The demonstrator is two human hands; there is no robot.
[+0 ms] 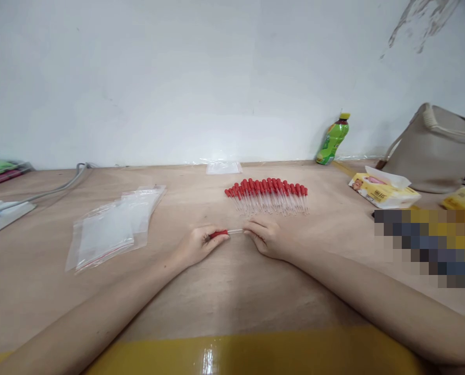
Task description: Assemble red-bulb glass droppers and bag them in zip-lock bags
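Observation:
A dropper with a red bulb (219, 234) and a thin clear tube lies level between my two hands. My left hand (199, 244) is closed around the red bulb. At the other end, the fingertips of my right hand (269, 239) pinch the tube, whose tip they hide. Just beyond my right hand, many similar droppers (271, 188) lie side by side in a row, red bulbs toward the wall and clear tubes toward me.
Clear zip-lock bags (105, 234) are stacked at left, near a grey cable (56, 192). Another bag (223, 167) lies by the wall. On the right stand a green bottle (333, 139), a tissue pack (384, 192) and a beige handbag (431, 151). Yellow tape (256, 351) runs along the front edge.

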